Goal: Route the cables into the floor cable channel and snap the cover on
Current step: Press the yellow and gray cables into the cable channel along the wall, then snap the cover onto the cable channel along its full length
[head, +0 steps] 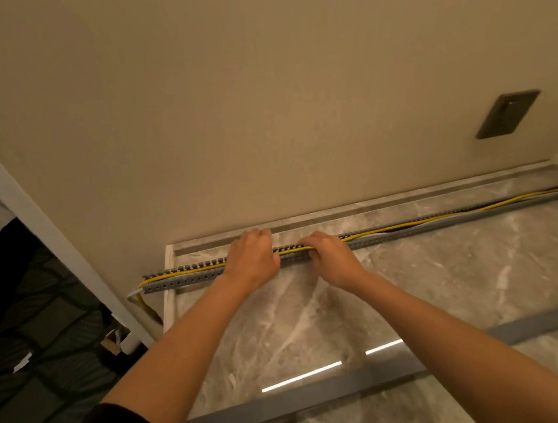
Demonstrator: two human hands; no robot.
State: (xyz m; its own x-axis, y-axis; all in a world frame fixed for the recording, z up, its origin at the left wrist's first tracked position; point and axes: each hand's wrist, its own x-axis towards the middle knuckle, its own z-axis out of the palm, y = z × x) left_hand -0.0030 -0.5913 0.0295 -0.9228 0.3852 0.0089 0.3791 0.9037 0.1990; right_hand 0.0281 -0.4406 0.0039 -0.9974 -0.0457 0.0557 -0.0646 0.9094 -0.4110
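A long grey slotted cable channel (181,280) lies on the marble floor along the wall, running from lower left to upper right. A yellow cable (409,223) runs along it, with a white cable (133,293) showing at the left end. My left hand (253,258) rests over the channel with its fingers curled on the far edge. Just to its right, my right hand (330,257) pinches the yellow cable at the channel top. The grey cover strip (291,408) lies loose on the floor, close to me.
A beige wall (258,93) rises right behind the channel, with a dark wall plate (508,114) at the right. A white door frame (49,232) and dark patterned carpet (33,340) lie to the left. Grey marble floor (416,283) spreads between channel and cover.
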